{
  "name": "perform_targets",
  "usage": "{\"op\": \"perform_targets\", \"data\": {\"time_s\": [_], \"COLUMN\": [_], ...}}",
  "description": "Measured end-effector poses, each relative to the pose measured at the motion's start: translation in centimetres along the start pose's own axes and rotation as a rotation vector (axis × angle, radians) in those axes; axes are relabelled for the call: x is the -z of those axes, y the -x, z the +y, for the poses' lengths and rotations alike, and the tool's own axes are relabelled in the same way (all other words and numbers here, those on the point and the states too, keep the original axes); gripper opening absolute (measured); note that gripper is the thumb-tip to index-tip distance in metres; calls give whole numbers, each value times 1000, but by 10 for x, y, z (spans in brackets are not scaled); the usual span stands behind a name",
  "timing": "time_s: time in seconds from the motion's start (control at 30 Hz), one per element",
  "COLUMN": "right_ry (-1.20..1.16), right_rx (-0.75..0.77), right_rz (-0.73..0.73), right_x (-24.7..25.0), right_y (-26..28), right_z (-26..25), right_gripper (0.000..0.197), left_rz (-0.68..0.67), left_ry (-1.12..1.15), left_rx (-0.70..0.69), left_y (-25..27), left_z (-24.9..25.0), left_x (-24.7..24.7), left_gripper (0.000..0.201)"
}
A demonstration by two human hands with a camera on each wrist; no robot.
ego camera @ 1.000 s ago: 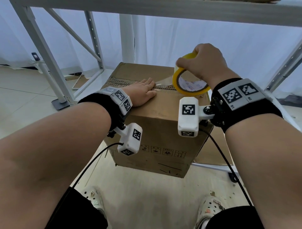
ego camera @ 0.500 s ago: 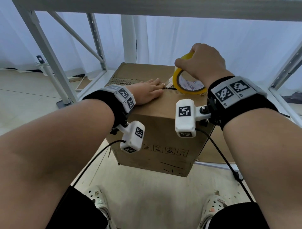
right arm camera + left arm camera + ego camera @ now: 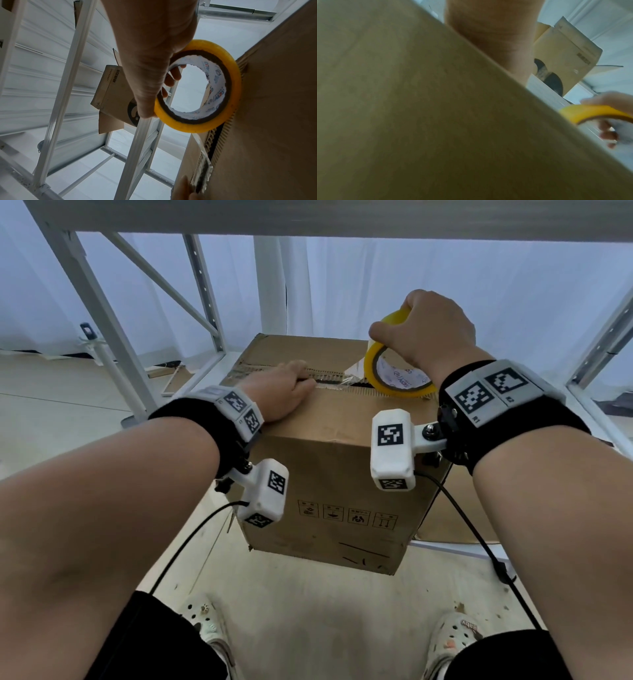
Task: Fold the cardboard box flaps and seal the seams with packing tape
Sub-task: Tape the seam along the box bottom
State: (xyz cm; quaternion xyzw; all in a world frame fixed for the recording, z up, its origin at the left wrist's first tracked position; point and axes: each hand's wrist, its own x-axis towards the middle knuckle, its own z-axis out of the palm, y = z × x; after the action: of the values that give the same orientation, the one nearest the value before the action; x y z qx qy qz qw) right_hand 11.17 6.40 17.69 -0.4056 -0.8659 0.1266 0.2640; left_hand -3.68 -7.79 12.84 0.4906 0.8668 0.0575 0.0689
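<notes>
Two hands on box (image 3: pixel 329 446): left (image 3: pixel 279 392) flat; right (image 3: pixel 431 332) gripping tape roll (image 3: pixel 199 86), fingers through core only wrist-visible

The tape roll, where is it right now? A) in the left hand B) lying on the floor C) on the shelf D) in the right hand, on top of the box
D: the right hand grips the yellow tape roll on the cardboard box top, at the seam.

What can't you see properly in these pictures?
- Head view: the seam under the left hand; the hand covers it.
- Head view: the small symbols on the box front are too small to read.
- Left wrist view: the box fills the frame; the tape roll is cut off by the edge and blurred.
- Inside the box: closed flaps hide it.
</notes>
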Motion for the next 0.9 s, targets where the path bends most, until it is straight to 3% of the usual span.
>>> {"op": "perform_targets", "data": {"time_s": [0.17,0.27,0.37,0.47,0.9], "right_ry": [-15,-70,-284,-440,-70], "right_rx": [22,41,-7,-89,-6], "right_rz": [4,14,38,65,51], "right_x": [0,-1,-4,-4,20], "right_y": [-2,-3,-3,-2,-5], "right_z": [5,9,19,22,20], "right_gripper": [50,59,43,48,43], "left_rz": [-182,-202,-207,-196,-189], "left_ry": [-71,-62,-39,-21,-35], "left_rx": [-72,-103,-129,-158,-175], "left_y": [-24,-29,-26,-23,-23], "left_z": [28,37,31,26,26], "left_x": [-13,-13,-10,-8,-8], "left_gripper": [63,62,60,60,60]}}
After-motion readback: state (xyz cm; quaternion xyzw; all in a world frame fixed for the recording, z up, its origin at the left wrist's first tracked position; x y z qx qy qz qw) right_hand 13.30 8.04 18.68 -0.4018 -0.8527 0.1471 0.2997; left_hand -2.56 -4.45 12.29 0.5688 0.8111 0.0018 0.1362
